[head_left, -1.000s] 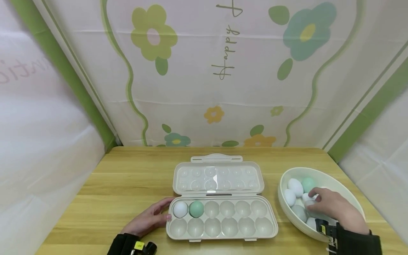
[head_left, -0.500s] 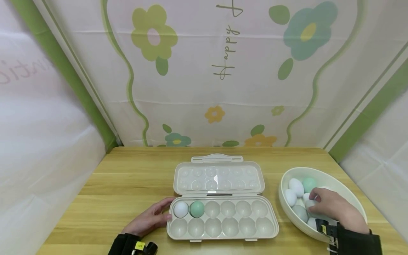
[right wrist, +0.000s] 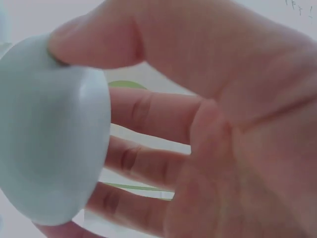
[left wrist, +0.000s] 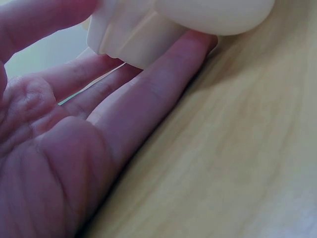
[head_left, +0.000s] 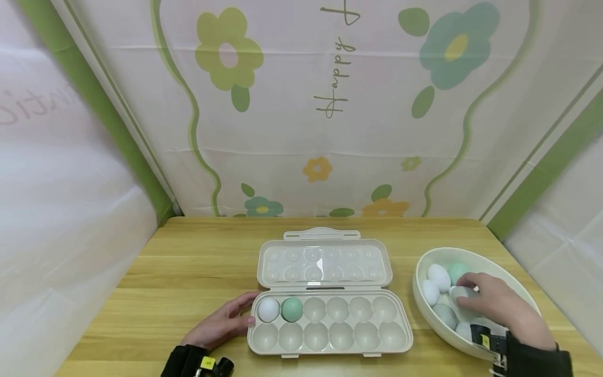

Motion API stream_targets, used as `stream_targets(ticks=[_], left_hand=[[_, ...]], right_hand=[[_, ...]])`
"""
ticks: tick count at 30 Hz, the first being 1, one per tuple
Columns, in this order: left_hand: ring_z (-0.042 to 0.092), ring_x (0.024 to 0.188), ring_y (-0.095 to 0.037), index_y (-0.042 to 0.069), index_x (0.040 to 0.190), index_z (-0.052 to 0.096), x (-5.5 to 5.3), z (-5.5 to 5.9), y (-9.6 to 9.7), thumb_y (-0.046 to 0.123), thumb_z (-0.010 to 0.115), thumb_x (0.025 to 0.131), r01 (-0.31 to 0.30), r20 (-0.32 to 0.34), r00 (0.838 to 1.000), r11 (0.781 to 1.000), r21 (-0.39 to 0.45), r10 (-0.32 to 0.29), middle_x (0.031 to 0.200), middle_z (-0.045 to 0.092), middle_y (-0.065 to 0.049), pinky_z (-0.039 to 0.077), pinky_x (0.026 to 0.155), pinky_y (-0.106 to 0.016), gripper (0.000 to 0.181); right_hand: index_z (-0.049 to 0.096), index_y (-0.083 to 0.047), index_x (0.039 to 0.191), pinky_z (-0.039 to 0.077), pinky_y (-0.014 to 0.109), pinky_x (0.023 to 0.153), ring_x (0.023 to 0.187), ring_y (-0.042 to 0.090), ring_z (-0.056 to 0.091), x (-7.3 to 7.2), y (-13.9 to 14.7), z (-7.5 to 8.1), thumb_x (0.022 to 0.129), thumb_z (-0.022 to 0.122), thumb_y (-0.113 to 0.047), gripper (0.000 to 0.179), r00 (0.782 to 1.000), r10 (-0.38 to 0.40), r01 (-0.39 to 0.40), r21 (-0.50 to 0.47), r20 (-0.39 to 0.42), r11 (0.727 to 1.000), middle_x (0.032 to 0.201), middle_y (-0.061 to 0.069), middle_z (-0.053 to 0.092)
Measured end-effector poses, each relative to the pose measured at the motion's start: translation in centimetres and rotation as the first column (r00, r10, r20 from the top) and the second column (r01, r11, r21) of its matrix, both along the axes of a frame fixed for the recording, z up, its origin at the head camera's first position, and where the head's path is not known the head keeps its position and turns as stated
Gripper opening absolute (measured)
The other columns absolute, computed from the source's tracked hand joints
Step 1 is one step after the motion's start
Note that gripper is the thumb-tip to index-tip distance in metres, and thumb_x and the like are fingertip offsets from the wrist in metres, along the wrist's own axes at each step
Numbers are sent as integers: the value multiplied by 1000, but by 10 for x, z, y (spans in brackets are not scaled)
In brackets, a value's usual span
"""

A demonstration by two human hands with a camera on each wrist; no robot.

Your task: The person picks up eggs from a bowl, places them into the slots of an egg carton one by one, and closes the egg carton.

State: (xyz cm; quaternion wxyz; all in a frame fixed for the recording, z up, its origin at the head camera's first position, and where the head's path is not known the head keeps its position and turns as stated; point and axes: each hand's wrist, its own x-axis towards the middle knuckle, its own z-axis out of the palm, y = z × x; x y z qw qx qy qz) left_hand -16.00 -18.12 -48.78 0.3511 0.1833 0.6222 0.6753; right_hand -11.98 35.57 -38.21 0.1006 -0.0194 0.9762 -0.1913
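Note:
An egg box (head_left: 330, 348) of cream plastic lies with its lid (head_left: 324, 262) folded back on the table. One white egg (head_left: 268, 310) and one green egg (head_left: 292, 309) fill the two leftmost cups of the back row. My left hand (head_left: 223, 322) holds the box's left end, thumb at the rim; in the left wrist view its fingers (left wrist: 143, 99) reach beneath the cups. Over at the right, my right hand (head_left: 499, 303) is inside a cream bowl (head_left: 518, 285), gripping a pale greenish egg (right wrist: 54, 134) between thumb and fingers.
Several other eggs lie in the bowl, among them a white egg (head_left: 439, 277), a green egg (head_left: 458, 272) and a pale grey egg (head_left: 445, 315). A flower-printed cloth (head_left: 282, 131) hangs behind the wooden table (head_left: 202, 262).
The right hand has shifted slightly right, and the pale egg in its grip has risen a little off the others. The left hand has stayed at the egg box's end.

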Motion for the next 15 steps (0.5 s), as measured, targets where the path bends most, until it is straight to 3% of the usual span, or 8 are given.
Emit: stream_targets(ticks=[9,15], left_hand=[[39,125,-28,5,144,23,-1,-2,0,12,43,97,-7,15,1000,1000,-16,7,150,9,-28,45,96,-41,51],[39,125,-28,6,144,22,-1,-2,0,13,43,97,-6,22,1000,1000,-18,6,150,8,-28,46,96,-41,52]], right_hand=[[60,7,107,46,53,74,96,43,54,4,-4,7,78,68,-27,46,990,17,-17,1,-139,1000,103,27,62],[61,3,107,47,48,71,90,35,56,10,-12,9,78,70,-27,43,966,27,-30,-8,-259,1000,104,25,63]])
